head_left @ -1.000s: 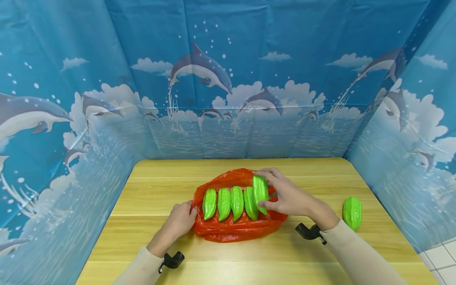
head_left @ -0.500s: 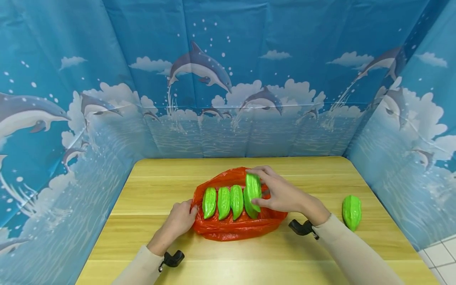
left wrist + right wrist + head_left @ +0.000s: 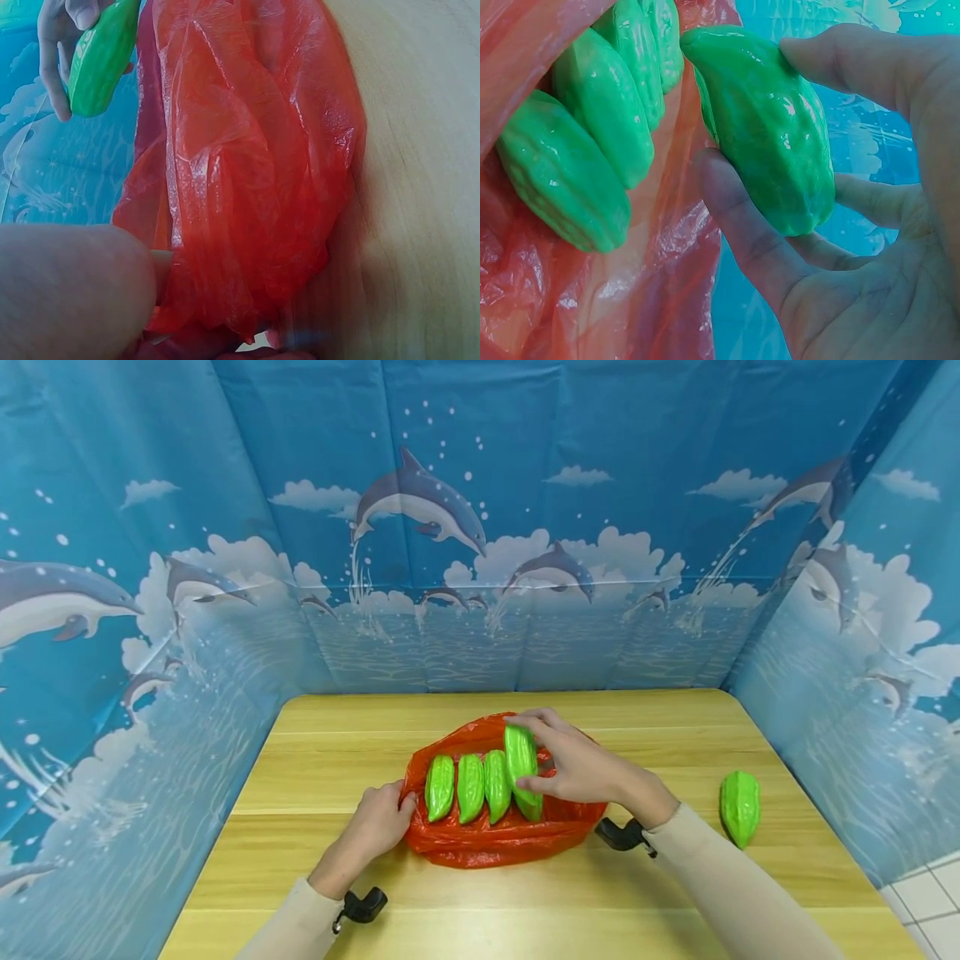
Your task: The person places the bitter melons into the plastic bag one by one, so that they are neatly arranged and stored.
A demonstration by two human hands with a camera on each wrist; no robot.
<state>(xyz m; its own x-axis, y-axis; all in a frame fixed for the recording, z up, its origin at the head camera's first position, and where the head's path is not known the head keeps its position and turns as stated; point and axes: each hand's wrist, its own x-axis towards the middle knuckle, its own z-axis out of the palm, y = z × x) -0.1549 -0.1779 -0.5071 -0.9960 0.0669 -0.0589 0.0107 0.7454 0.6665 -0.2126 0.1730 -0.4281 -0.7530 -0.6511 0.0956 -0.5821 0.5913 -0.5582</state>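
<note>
A red plastic bag (image 3: 498, 850) lies with its mouth spread on the table. Its left edge is gripped by my left hand (image 3: 378, 820), thumb inside the rim; in the left wrist view the crumpled bag fills the middle. Over the bag's right part, my right hand (image 3: 576, 764) holds a glossy, bumpy green bitter melon (image 3: 772, 127) between thumb and fingers, its tapered end at the upper left in the right wrist view. Several like bitter melons (image 3: 470, 788) lie side by side in the bag, the held one overlapping the rightmost in the head view.
One more green bitter melon (image 3: 740, 808) lies on the wooden table (image 3: 315, 752) at the right, beyond my right forearm. A blue dolphin-print curtain (image 3: 465, 643) stands along the back and both sides of the table. A black wrist mount (image 3: 365, 906) sits under each forearm.
My right hand has moved left with the bitter melon, from the bag's right side to over the rightmost one in the row. My left hand has kept its place at the bag's edge.
</note>
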